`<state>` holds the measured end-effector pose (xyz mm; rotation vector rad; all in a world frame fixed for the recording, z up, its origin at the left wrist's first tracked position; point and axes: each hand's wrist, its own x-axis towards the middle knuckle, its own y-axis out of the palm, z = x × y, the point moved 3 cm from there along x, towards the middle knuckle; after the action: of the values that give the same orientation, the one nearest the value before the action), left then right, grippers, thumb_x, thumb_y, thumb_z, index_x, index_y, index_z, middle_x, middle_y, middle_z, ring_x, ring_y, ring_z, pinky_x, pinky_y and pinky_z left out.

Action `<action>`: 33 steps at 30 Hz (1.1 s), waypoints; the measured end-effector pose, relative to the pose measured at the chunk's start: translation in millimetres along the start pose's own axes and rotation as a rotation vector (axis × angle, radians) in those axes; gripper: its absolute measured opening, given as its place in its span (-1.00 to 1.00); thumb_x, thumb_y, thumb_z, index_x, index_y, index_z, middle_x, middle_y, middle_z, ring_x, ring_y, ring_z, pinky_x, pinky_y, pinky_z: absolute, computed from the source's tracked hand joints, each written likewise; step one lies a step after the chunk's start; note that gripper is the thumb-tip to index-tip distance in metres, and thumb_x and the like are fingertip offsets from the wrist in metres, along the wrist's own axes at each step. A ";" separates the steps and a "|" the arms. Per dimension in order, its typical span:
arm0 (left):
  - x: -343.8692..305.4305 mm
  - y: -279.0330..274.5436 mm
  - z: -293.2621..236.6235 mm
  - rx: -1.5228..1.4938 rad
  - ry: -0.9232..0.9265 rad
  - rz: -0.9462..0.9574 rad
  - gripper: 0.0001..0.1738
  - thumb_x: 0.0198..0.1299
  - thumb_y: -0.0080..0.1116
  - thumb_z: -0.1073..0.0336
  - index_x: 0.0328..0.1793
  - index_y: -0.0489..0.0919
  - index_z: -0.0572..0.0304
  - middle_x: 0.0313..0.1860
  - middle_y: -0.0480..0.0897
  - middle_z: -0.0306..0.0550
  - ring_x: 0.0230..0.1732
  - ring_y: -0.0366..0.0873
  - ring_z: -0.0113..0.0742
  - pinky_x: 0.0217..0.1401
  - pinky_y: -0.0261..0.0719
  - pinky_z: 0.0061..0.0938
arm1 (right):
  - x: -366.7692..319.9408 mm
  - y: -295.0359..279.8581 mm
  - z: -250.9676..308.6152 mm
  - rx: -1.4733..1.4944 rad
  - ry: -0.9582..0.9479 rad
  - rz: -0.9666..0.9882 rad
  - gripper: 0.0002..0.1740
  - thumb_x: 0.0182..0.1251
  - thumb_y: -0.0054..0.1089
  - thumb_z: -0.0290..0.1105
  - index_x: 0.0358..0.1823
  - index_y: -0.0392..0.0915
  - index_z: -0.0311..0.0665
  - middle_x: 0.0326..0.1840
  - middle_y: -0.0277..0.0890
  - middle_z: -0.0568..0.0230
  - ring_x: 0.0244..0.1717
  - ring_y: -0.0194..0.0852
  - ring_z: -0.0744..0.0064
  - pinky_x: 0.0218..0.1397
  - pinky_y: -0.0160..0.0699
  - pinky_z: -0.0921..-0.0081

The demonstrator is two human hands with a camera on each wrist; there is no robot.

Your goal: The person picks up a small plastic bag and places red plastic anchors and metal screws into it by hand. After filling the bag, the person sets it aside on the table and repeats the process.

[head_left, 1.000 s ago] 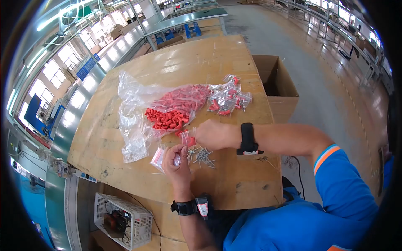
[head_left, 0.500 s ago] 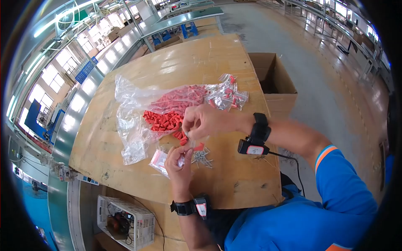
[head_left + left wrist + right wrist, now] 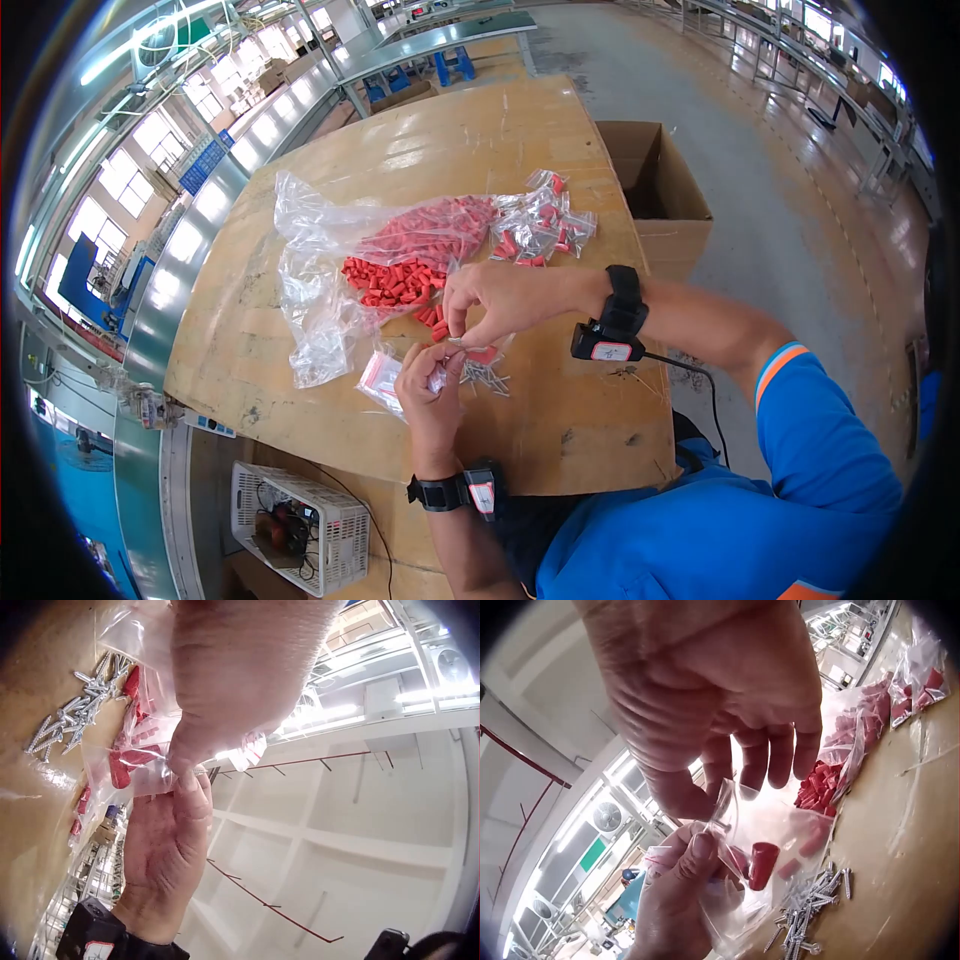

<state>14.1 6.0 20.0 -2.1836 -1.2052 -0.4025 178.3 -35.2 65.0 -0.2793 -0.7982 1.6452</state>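
My left hand [image 3: 430, 395] pinches a small clear plastic bag [image 3: 739, 907] by its upper edge, between thumb and fingers. Red plastic plugs [image 3: 763, 864] show through the film. The right hand [image 3: 510, 300] reaches in from the right and meets the left fingertips at the bag's mouth. Between its thumb and forefinger is a small silvery screw [image 3: 199, 771], mostly covered by fingers. Beneath both hands lies a loose heap of screws [image 3: 806, 911]. A pack of flat clear bags with a red stripe [image 3: 378, 382] is beside the left hand.
A large clear bag [image 3: 320, 250] spills red plugs [image 3: 395, 285] onto the wooden table [image 3: 300, 415]. Several small filled bags [image 3: 545, 222] lie at the far right. A cardboard box [image 3: 675, 235] stands beyond the right edge; a white crate [image 3: 340, 540] sits below, front left.
The right hand drew back from the small bag, rose a little, then came down to the left fingertips. The left hand stays nearly in place, still holding the bag.
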 end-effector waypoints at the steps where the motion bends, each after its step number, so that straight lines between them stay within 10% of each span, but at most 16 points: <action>1: -0.2 0.1 1.5 -0.013 0.000 -0.009 -0.90 0.01 0.27 0.51 -0.32 0.60 0.33 -0.55 0.45 -0.13 -0.51 0.38 -0.37 -0.44 0.32 -0.53 | -0.4 -1.5 -0.2 0.002 -0.032 -0.002 -0.79 -0.06 0.27 -0.36 -0.36 0.62 -0.29 -0.21 0.51 0.20 -0.09 0.45 0.34 -0.04 0.39 0.46; 33: 2.9 -7.2 6.6 0.076 -0.025 -0.150 -0.97 0.13 0.18 0.52 -0.31 0.56 0.33 -0.46 0.43 -0.27 -0.40 0.32 -0.55 -0.31 0.29 -0.67 | -7.6 25.0 -55.6 1.101 0.407 -0.018 -0.54 0.39 -0.04 -0.05 0.00 0.47 -0.34 -0.03 0.52 0.22 -0.08 0.55 0.46 -0.12 0.58 0.53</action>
<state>9.4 15.0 19.0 -2.0473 -1.3804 -0.3856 193.4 -24.1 6.5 0.1803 0.4490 1.6951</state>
